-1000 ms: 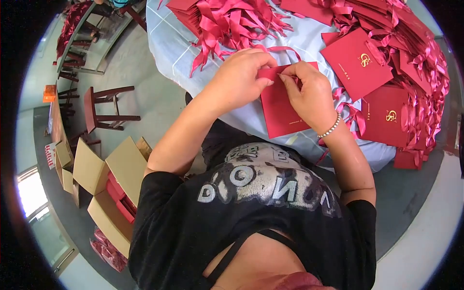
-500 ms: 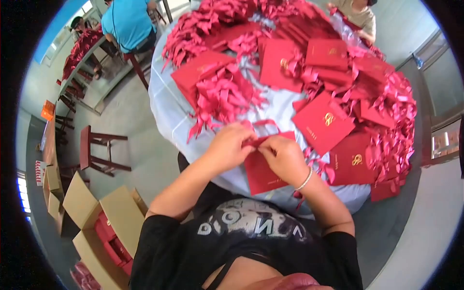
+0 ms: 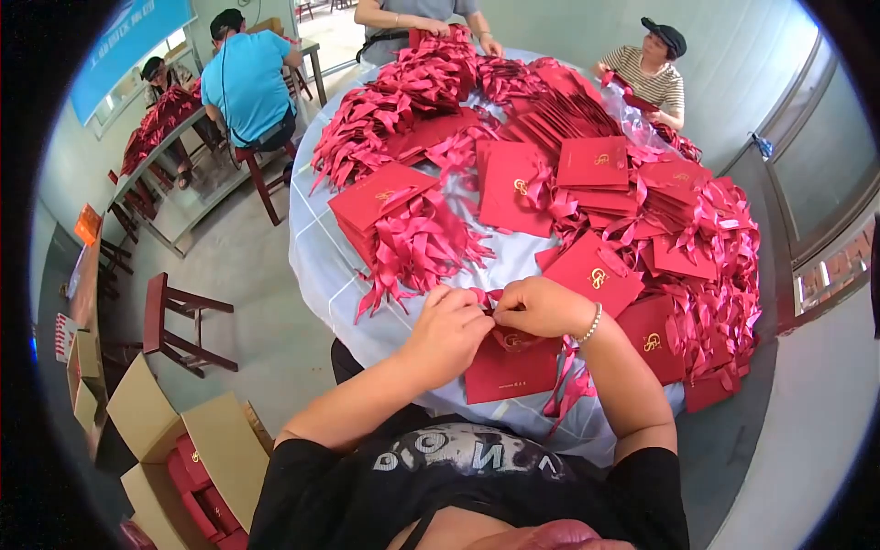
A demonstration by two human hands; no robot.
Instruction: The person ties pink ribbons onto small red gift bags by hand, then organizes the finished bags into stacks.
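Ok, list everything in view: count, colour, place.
Table: one, pale-blue cloth, centre.
Back table: at least one, grey, upper left.
Cartons: at least two, tan, lower left.
Held envelope: one, red, table's near edge.
Other envelopes: countless, red, table and carton.
Ribbons: countless, pink-red, table.
Stools: several, brown, left.
Box: one, orange, far left.
Banner: one, blue, upper left.
Co-workers: at least four, mixed clothes, around tables.
Bracelet: one, pale, right wrist.
Shirt: one, black, bottom.
Left grip: one, bare, on held envelope.
Right grip: one, bare, on held envelope.

A brown stool (image 3: 156, 316) stands on grey floor (image 3: 266, 321) below pale walls (image 3: 733, 82)
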